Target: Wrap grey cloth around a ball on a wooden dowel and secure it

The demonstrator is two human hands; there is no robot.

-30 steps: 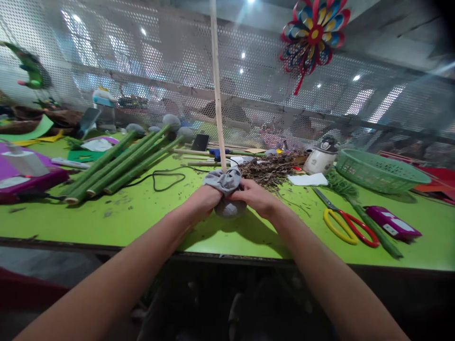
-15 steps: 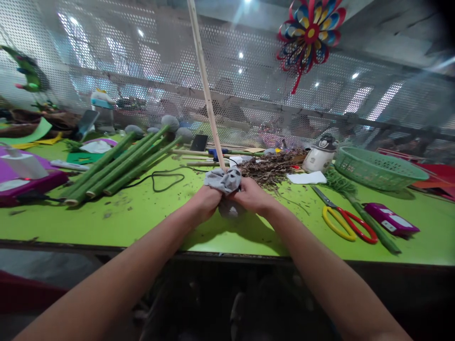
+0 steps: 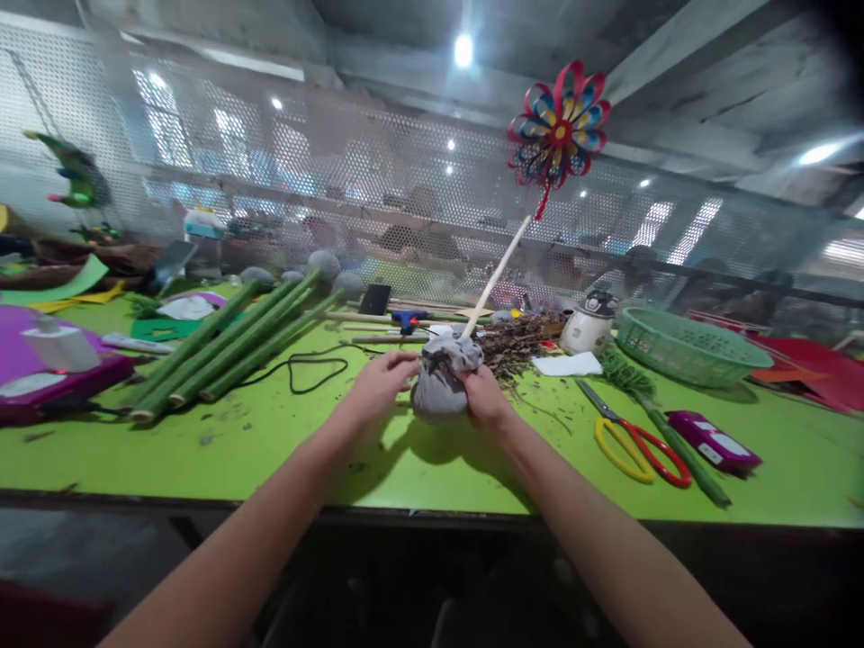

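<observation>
A round bundle of grey cloth [image 3: 438, 396] sits in front of me, its gathered top loose and crumpled around the foot of a pale wooden stick [image 3: 499, 277]. The stick leans to the upper right. My right hand [image 3: 486, 396] grips the right side of the bundle near its neck. To the left, my left hand [image 3: 384, 387] has its fingers apart, close beside the cloth. Whether its fingertips touch the fabric is hard to tell. What fills the bundle is hidden.
Green stalks with grey round ends [image 3: 249, 342] lie left, near a black cable [image 3: 292, 376] and a purple box [image 3: 81, 387]. Behind are a blue glue gun [image 3: 409, 319] and dry twigs [image 3: 523, 346]. Scissors [image 3: 625, 441], a purple case [image 3: 714, 441] and a green basket [image 3: 695, 351] lie right.
My left hand has let go of the cloth and moved left, fingers spreading. The stick has tipped from nearly upright to the right. The gathered neck has loosened and the view has tilted up.
</observation>
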